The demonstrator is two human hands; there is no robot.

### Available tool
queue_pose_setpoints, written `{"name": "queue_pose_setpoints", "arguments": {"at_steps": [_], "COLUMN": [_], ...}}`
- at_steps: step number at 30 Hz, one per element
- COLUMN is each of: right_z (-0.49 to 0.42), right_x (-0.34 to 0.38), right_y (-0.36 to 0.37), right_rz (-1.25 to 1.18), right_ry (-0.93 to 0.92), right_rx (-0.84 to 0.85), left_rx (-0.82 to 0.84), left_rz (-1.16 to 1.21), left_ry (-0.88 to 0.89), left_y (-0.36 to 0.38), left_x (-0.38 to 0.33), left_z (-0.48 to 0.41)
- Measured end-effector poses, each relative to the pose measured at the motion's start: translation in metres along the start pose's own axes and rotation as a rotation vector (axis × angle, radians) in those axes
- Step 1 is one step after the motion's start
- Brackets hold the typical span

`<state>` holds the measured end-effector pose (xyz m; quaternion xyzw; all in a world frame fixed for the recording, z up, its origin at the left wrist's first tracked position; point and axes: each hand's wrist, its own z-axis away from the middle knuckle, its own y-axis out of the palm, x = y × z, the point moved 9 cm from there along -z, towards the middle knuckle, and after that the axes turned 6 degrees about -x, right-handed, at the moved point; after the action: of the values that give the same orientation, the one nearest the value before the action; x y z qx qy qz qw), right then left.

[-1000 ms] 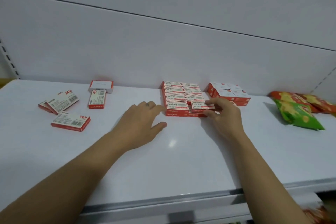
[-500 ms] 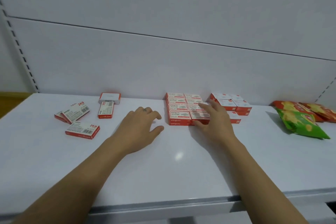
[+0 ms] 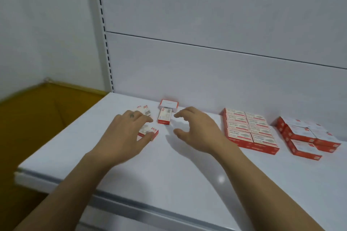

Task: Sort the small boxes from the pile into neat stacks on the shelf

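— Left end?
— The left hand [image 3: 127,135] is lying spread over two loose boxes [image 3: 153,131]; I cannot tell whether it is touching them.

— Middle?
— A third box [image 3: 164,117] is lying between the hands, and a fourth box [image 3: 169,103] is sitting at the back wall. The right hand [image 3: 197,131] is hovering with fingers loosely curved, holding nothing.

— Right end?
— A neat block [image 3: 247,132] is sitting on the shelf [image 3: 169,184], with a rougher stack [image 3: 308,137] beside it.

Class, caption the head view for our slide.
Left hand and right hand reach toward loose boxes beside neat stacks.
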<state>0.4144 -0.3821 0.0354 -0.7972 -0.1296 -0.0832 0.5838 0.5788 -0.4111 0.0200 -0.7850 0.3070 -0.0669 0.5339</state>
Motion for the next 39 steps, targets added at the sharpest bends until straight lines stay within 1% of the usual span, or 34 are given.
{"name": "queue_pose_setpoints", "arguments": {"at_steps": [3,8,11,16,21,24,27,29,31,36,39], "right_z": [-0.011,-0.009,-0.012,-0.01,0.0,0.0,-0.003,0.0,0.006,0.031,0.043], "right_x": [0.027,0.039,0.038,0.026,0.012,0.007,-0.001,-0.014,-0.033,-0.086,-0.112], "right_y": [0.023,0.06,0.068,0.071,0.055,0.037,0.018,0.005,-0.009,-0.044,-0.055], "right_rz": [0.024,0.007,-0.001,-0.253,-0.426,-0.516,-0.506,-0.485,-0.508,-0.712,-0.826], "right_ry": [-0.065,-0.054,-0.052,0.065,0.105,0.087,0.055,0.068,0.112,0.221,0.285], "right_rx": [0.043,0.024,0.006,0.034,-0.016,-0.05,-0.051,-0.06,-0.102,-0.316,-0.443], "left_rx": [0.022,0.038,0.036,0.031,0.015,0.029,0.009,-0.005,0.001,0.082,0.036], "left_rz": [-0.032,-0.038,-0.072,-0.077,-0.036,0.021,0.087,0.131,0.163,0.303,0.467], "left_ry": [-0.129,-0.23,-0.223,-0.232,-0.217,-0.204,-0.16,-0.111,-0.058,0.042,0.065], "left_y": [0.003,0.015,0.017,0.015,0.01,0.012,0.011,0.011,0.014,0.035,0.043], "left_x": [0.029,0.045,0.043,0.044,0.036,0.022,0.005,-0.009,-0.026,-0.08,-0.109], "left_z": [0.016,0.026,0.024,0.025,0.026,0.022,0.01,-0.001,-0.013,-0.044,-0.067]}}
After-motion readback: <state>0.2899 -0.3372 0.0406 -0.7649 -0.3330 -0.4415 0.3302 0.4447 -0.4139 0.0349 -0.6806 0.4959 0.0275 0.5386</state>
